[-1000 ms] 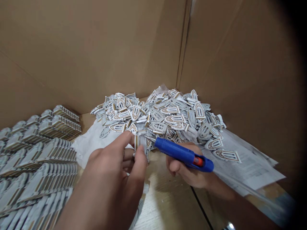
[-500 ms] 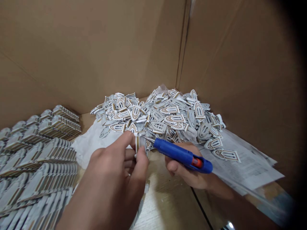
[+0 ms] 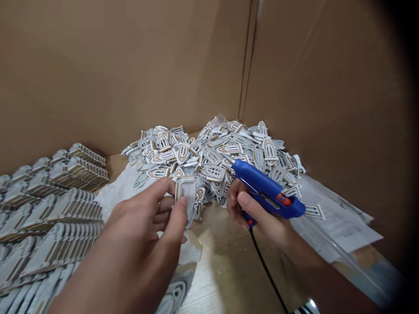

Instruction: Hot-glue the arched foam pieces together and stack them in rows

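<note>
Between the thumb and fingers of my left hand (image 3: 144,231) is a pale rectangular frame piece (image 3: 186,194) with a gold-brown edge, its flat back turned up toward me. My right hand (image 3: 258,213) is wrapped round the handle of a blue glue gun (image 3: 262,187), whose metal nozzle points up and left, apart from the piece. A clear glue stick (image 3: 343,257) trails from the gun's back end. Just beyond both hands lies a loose heap of small white arched window pieces (image 3: 212,152) with gold-brown ornament.
Rows of stacked window pieces (image 3: 65,244) stand along the left. Cardboard walls (image 3: 147,65) rise at the back and right. White paper sheets (image 3: 337,222) lie on the right. A black cord (image 3: 266,270) runs from the gun to the front edge. More pieces (image 3: 178,288) sit below my left hand.
The glue gun has moved away from the piece, up and to the right, with its nozzle lifted. My left hand has turned the piece so its flat face shows.
</note>
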Action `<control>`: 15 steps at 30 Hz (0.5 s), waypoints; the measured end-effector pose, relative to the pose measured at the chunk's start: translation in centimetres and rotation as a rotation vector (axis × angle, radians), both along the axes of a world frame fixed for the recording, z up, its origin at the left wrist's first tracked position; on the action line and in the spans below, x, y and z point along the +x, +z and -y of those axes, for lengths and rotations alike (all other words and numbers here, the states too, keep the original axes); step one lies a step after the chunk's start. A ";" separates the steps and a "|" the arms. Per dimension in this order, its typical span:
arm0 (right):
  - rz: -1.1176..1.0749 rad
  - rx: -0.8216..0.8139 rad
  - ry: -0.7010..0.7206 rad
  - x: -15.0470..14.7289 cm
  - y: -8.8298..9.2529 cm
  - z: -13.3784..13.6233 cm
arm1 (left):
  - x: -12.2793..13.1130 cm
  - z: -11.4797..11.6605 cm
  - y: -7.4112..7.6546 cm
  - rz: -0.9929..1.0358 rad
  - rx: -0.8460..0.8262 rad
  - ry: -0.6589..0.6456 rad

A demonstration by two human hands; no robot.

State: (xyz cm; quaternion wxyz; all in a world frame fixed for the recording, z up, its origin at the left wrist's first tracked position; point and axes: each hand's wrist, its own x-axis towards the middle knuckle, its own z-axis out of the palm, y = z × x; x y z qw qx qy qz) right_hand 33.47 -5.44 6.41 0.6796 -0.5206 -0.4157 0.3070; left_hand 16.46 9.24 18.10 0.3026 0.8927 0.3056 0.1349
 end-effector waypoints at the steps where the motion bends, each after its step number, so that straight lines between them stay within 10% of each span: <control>1: -0.037 0.006 0.001 0.0 0.0 -0.2 | -0.2 -0.2 -0.1 -0.016 0.005 -0.019; 15: -0.291 0.087 0.228 0.2 -0.3 -1.0 | 0.2 1.6 -0.2 -0.041 0.038 -0.391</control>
